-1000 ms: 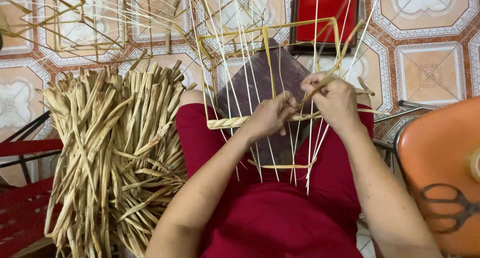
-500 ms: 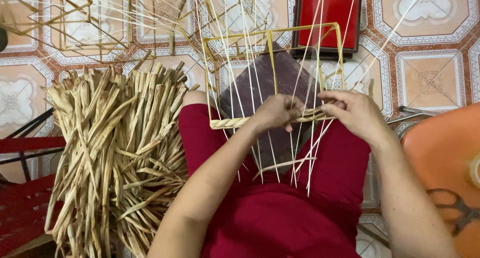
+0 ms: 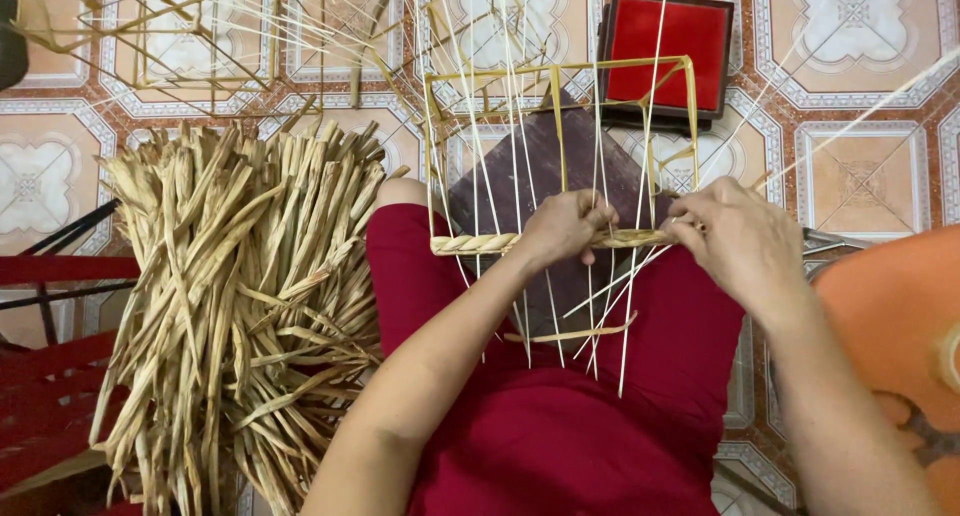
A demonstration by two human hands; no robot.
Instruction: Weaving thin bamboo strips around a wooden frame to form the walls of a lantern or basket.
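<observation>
A square wire basket frame with several thin pale upright reeds rests on my lap, over red trousers. Along its near edge runs a woven band of dried straw. My left hand pinches the band in the middle, fingers closed around it among the reeds. My right hand grips the straw strand at the band's right end, pulling it between the uprights. A dark board lies under the frame.
A big heap of dried straw strips lies on the left. A red square box sits on the tiled floor beyond the frame. More wire frames stand at the top left. An orange stool is at the right, a red chair at the left.
My right hand has moved down and right from above the band to its right end, drawing the strand through. The left hand stays on the band.
</observation>
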